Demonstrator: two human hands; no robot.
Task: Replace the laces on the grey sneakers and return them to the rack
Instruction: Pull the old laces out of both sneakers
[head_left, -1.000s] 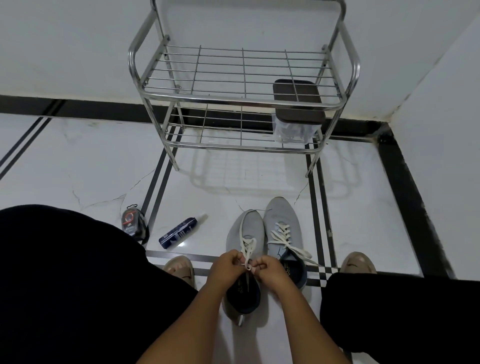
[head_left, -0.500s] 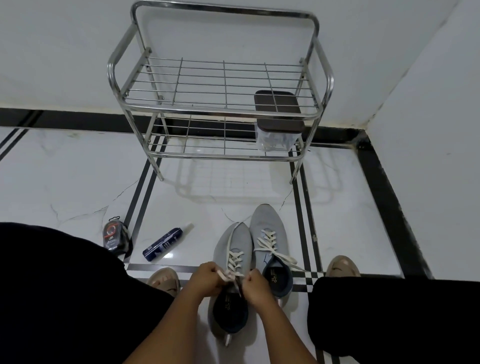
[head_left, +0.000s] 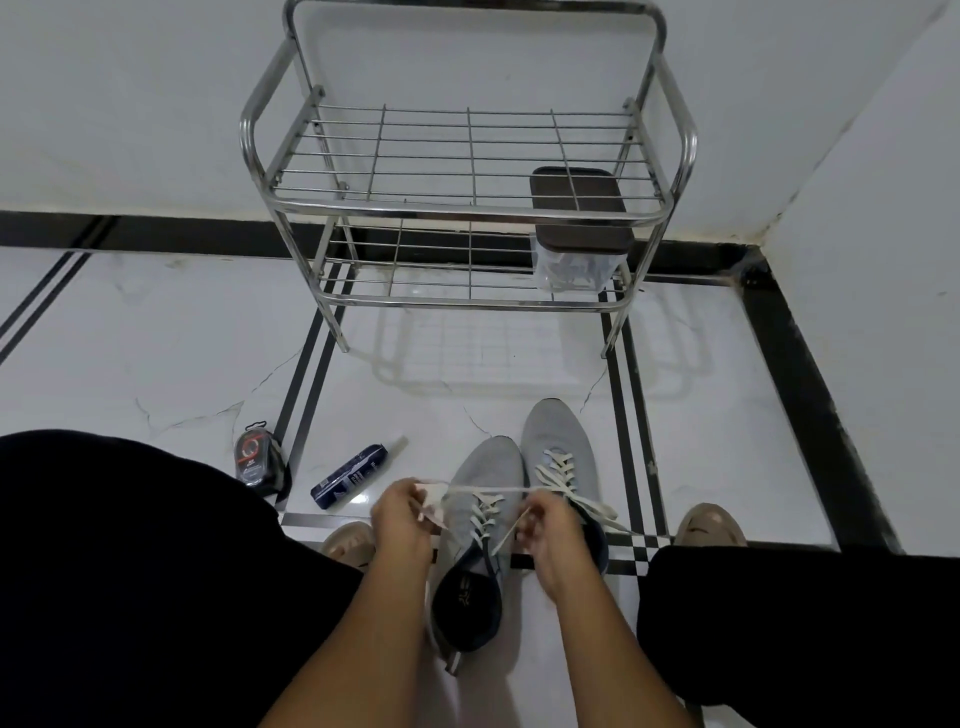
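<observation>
White marble-look tile floor (head_left: 156, 364) w/ black inlay lines: steel wire 2-tier rack (head_left: 467, 208), two grey knit sneakers (head_left: 556, 441) side by side, dark blue spray bottle (head_left: 353, 475), round black polish tin (head_left: 254, 460).

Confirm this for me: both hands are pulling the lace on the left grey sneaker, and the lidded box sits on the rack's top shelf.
Not quite. The head view shows the lidded box on the rack's lower shelf, seen through the top shelf's wires. The rest holds: the left hand and right hand are pulling the lace on the left grey sneaker.
</observation>
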